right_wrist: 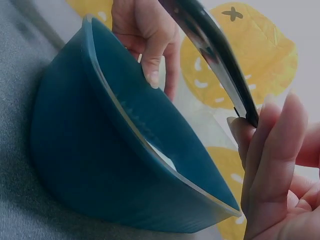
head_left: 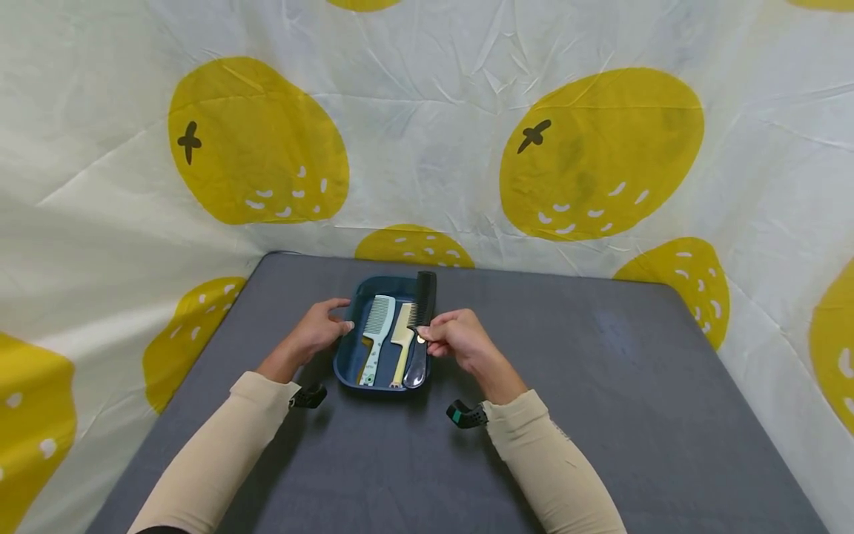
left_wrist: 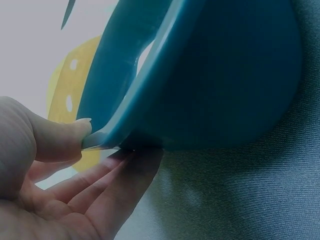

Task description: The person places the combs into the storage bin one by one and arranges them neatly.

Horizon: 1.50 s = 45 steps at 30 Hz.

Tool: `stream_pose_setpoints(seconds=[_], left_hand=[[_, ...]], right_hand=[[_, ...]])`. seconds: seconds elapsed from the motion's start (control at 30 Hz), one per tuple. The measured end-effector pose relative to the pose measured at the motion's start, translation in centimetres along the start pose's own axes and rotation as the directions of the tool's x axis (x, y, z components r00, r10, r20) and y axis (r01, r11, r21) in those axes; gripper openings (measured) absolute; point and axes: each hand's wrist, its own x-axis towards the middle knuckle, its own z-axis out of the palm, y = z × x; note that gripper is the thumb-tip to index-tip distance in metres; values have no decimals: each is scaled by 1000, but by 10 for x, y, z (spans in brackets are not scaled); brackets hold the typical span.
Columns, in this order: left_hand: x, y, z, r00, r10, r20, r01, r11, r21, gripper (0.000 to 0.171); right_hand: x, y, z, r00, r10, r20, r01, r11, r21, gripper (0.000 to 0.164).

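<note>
My left hand (head_left: 319, 328) pinches the left rim of a dark blue plastic basin (left_wrist: 225, 85), thumb over the edge and fingers under it outside. Above the basin's right side, my right hand (head_left: 463, 340) holds a black comb (head_left: 425, 293) between thumb and fingertips near its middle. The comb's toothed end points away and its glossy handle (right_wrist: 215, 55) towards me; in the right wrist view it is raised over the rim. Inside the basin lie a pale mint comb (head_left: 379, 319) with a patterned handle and a cream-yellow comb (head_left: 403, 334). Something yellow-brown (head_left: 365, 350) shows beside the mint handle.
The basin stands on a table with a grey cloth (head_left: 567, 415), towards its far edge. A white curtain (head_left: 427, 148) printed with yellow fruit hangs behind and at both sides. Dark bands with small devices (head_left: 467, 415) sit on both wrists.
</note>
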Motion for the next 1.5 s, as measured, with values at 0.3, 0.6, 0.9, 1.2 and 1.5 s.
stream_pose_setpoints(seconds=[0.3, 0.6, 0.9, 1.2, 1.5], left_hand=[[0, 0, 1, 1000, 0, -3, 0, 1000, 1, 61], [0, -2, 3, 1000, -8, -3, 8, 1000, -6, 61], [0, -2, 4, 1000, -1, -6, 1, 1000, -1, 61], [-1, -1, 4, 1000, 1, -13, -1, 1000, 0, 61], [-1, -1, 3, 1000, -4, -19, 4, 1000, 5, 61]], right_hand=[[2, 1, 6, 1000, 0, 11, 0, 1000, 11, 11], [7, 3, 11, 1000, 14, -5, -14, 1000, -7, 10], [11, 6, 14, 1000, 11, -1, -11, 1000, -27, 11], [11, 6, 20, 1000, 25, 3, -25, 997, -71, 13], [13, 4, 23, 999, 41, 12, -39, 993, -111, 17]])
